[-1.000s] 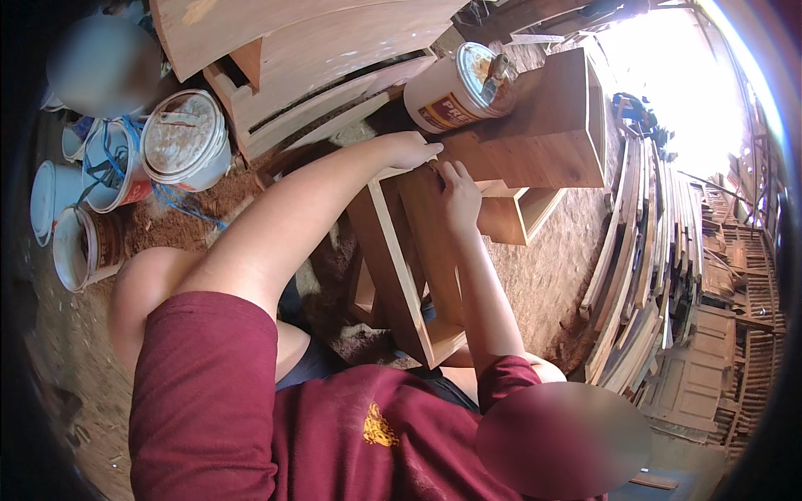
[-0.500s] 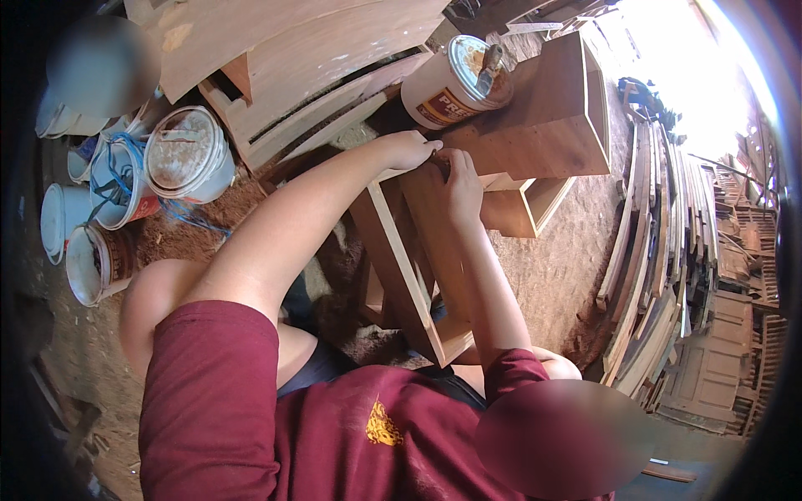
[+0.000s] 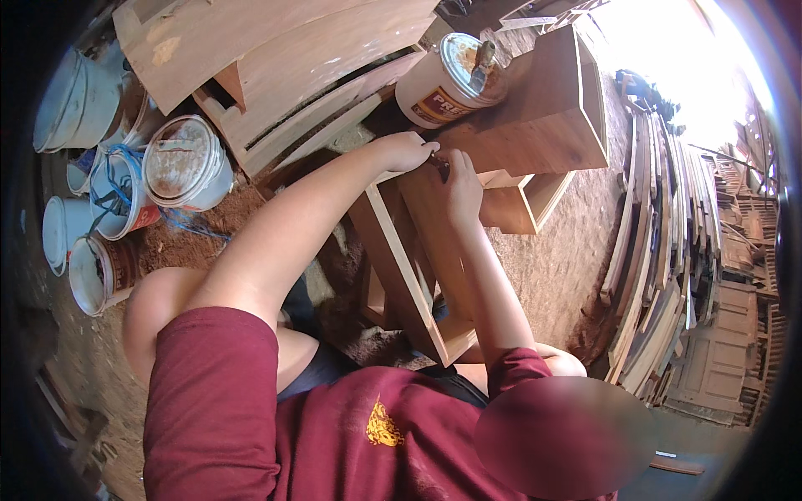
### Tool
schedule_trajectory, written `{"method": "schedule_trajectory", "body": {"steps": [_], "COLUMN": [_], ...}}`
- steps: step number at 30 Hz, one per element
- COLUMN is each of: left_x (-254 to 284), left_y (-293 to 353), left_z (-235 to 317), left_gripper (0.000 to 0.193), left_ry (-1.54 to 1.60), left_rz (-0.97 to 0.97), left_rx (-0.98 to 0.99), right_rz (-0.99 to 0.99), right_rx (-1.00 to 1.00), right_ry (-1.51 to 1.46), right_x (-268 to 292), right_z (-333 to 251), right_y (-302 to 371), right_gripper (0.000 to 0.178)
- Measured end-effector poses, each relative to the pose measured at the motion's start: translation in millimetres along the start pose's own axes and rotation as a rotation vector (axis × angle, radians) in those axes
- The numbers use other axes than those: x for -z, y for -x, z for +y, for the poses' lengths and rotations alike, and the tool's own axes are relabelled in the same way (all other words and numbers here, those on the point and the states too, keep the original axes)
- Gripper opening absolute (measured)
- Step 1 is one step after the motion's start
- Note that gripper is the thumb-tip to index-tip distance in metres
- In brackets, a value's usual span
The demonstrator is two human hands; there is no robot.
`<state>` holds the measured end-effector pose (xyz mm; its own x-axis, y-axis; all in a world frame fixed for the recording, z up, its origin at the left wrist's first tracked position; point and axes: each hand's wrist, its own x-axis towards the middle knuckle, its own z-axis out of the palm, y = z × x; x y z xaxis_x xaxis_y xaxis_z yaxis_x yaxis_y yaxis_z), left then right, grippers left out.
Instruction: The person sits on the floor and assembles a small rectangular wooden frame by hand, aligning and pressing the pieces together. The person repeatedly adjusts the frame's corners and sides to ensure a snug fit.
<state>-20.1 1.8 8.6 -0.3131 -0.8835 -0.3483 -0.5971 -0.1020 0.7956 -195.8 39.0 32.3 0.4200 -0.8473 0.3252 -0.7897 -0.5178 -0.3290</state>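
A wooden drawer-like box point(image 3: 403, 265) stands tilted between my forearms, its near corner close to my lap. At its far end my left hand point(image 3: 406, 153) is closed, fingertips pinched together against the wood. Just to the right, my right hand point(image 3: 461, 190) is curled with thumb and forefinger around a small dark piece that I cannot make out. The fingertips of both hands nearly meet there. Beyond them stands a white bucket point(image 3: 422, 92), its lid smeared brown, with a flat hand tool point(image 3: 481, 67) resting on top.
Two more wooden drawers point(image 3: 547, 125) lie at the right of the bucket. Large plywood panels point(image 3: 284, 58) lean at the far left. Several buckets, one with a stained lid point(image 3: 180, 159), stand on the dirt floor at left. Long planks point(image 3: 643, 250) are stacked on the right.
Both hands stay at the box's far end, with only slight finger movement. The dark piece at the right fingertips shows more clearly now. The view has shifted slightly.
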Motion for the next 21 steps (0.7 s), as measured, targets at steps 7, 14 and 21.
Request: {"method": "schedule_trajectory", "body": {"steps": [7, 14, 21], "left_x": [-2.9, -8.9, -2.4], "left_y": [-2.2, -16.5, -1.8], "left_z": [-9.9, -23.4, -5.3], "left_gripper": [0.073, 0.069, 0.070], "left_ry": [0.015, 0.013, 0.064], "left_rz": [0.046, 0.073, 0.035], "left_rx": [-0.025, -0.047, 0.003], "right_rz": [-0.076, -0.053, -0.045], "right_rx": [-0.028, 0.041, 0.013], "right_ry": [0.037, 0.009, 0.017], "right_x": [5.8, 12.1, 20.8], "right_z": [9.5, -11.5, -10.5], "right_y": [25.5, 10.7, 25.0], "right_gripper": [0.025, 0.023, 0.019]}}
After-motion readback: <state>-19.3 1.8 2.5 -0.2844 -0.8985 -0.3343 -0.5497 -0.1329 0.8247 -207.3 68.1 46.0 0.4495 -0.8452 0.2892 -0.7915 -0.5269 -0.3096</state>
